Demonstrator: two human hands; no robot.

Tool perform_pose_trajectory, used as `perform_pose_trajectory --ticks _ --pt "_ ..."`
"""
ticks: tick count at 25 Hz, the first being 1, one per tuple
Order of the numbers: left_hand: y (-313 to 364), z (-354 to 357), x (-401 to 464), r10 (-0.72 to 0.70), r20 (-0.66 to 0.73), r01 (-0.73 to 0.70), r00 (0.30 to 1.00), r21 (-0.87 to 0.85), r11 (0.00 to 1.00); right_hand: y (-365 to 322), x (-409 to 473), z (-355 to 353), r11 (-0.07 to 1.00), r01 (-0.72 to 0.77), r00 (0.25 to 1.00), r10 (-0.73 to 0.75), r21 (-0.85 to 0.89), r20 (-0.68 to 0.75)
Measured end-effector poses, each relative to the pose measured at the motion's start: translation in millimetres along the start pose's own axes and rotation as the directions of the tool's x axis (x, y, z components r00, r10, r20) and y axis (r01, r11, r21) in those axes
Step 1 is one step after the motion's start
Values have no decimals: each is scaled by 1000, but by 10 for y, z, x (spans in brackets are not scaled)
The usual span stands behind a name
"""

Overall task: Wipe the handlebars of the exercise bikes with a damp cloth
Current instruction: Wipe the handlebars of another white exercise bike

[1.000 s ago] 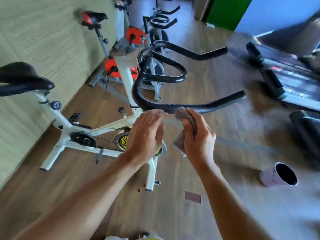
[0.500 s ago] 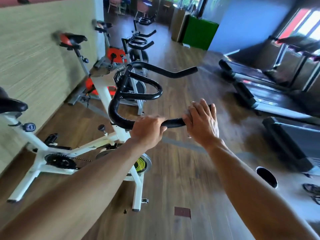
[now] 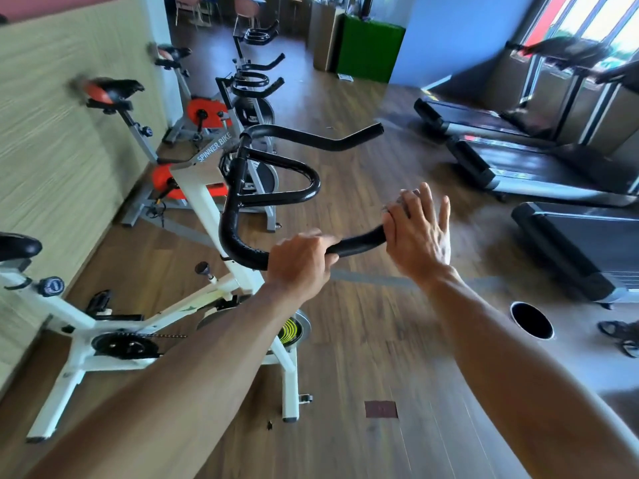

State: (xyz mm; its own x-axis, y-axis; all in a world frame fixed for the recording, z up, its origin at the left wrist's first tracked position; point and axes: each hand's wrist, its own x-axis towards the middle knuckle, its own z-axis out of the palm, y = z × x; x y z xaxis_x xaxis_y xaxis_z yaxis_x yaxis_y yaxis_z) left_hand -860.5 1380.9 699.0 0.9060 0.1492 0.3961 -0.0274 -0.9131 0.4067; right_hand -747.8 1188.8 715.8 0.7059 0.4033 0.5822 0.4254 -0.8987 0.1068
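1. We see the black handlebars (image 3: pixel 276 195) on the nearest white bike (image 3: pixel 221 216), in mid-frame.
2. Our left hand (image 3: pixel 299 266) is curled tight round the near bar of the handlebars.
3. Our right hand (image 3: pixel 418 233) sits at that bar's tip, fingers mostly straight, a bit of cloth (image 3: pixel 403 200) peeking above it; whether it pinches the cloth, we cannot tell.
4. Behind the handlebars stand more bikes; right of them, treadmills (image 3: pixel 511 174) and a dark-mouthed cup (image 3: pixel 531 320) on the floor.
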Motion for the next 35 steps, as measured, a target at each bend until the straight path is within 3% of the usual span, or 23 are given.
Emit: perform_pose_trajectory --ticks 2,6,10,13,15,19,22,24,28,32,35 --pt "2 14 -1 3 9 -3 1000 13 1000 -206 -139 97 1000 9 1000 -9 12 -8" --pt "-13 14 7 14 5 -14 1000 7 1000 51 -51 -1 974 213 976 -216 -69 -35" --pt "-13 30 8 1 -9 -1 1000 1 1000 -114 -15 38 1000 -22 998 22 0 -52" --pt "-15 46 8 -17 4 17 1000 -17 1000 -194 -199 111 983 183 981 -182 13 -74" --pt "-14 36 24 -27 3 27 1000 -30 999 27 -58 34 972 232 970 -234 -29 -66" --pt "3 33 4 -43 -18 42 999 -38 998 -21 -8 47 999 25 997 -23 26 -67" --pt "-4 31 8 -42 -15 41 999 -38 998 -64 -221 73 976 216 974 -213 22 -82" --pt "13 13 21 -49 -2 49 999 -40 998 107 -118 -10 966 255 966 -257 -38 -39" --pt "35 -3 12 -73 6 73 997 -24 997 -117 -216 71 996 15 1000 -16 92 15" --pt "46 -23 22 -91 24 92 996 -36 995 -195 -387 187 987 -4 1000 -1 159 30" --pt "57 -10 13 -86 14 86 996 -24 996 -188 -293 209 939 -189 980 198 288 -2"
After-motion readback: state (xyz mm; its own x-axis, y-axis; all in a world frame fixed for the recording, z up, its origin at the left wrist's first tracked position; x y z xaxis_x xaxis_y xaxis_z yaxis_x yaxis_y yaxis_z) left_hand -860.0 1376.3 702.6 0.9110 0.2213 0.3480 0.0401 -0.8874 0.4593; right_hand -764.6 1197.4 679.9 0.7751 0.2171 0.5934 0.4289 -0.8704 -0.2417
